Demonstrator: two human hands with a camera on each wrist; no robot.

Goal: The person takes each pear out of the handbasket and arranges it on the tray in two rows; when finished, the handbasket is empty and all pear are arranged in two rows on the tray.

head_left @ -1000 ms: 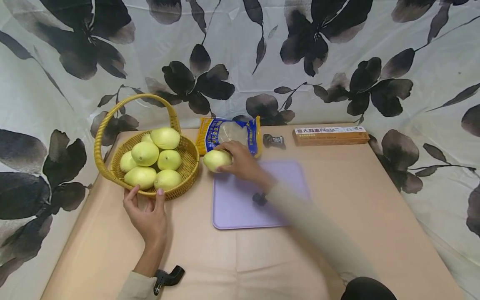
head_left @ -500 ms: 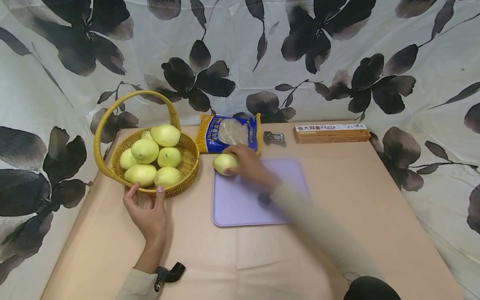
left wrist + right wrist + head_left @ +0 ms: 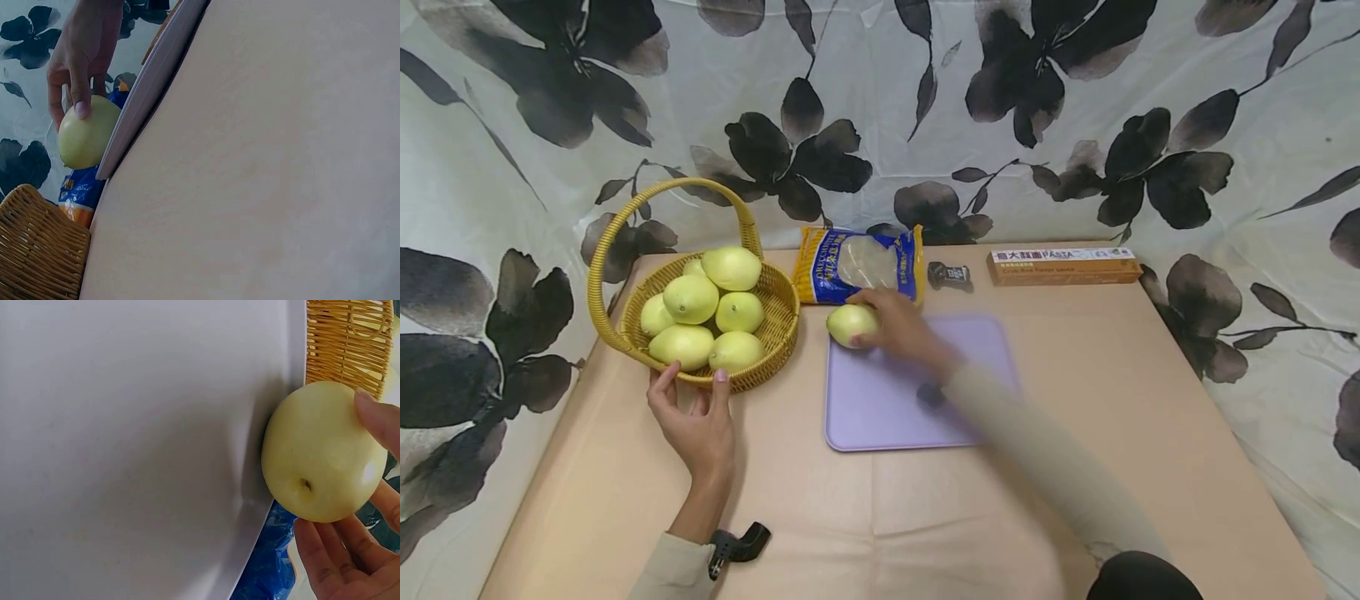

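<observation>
A pale yellow-green fruit (image 3: 852, 326) is gripped between the thumb and fingers of my right hand (image 3: 901, 332), at the back left corner of the purple tray (image 3: 887, 417). The right wrist view shows the fruit (image 3: 322, 453) by the tray's rim (image 3: 296, 344), thumb on one side and fingers on the other. My left hand (image 3: 700, 429) touches the near rim of the yellow wicker basket (image 3: 784, 333), thumb and fingertips against it. Several similar fruits (image 3: 691, 300) lie inside the basket, under its tall arched handle.
A blue and yellow bag (image 3: 857, 267) lies behind the tray. To its right are a small dark packet (image 3: 950, 276) and a long brown box (image 3: 1063, 267) at the table's back edge. A floral cloth (image 3: 917, 100) hangs behind.
With the fruit in its grip, my right hand has moved a little right and toward me, from beside the basket to the tray's corner. The left hand stays at the basket rim.
</observation>
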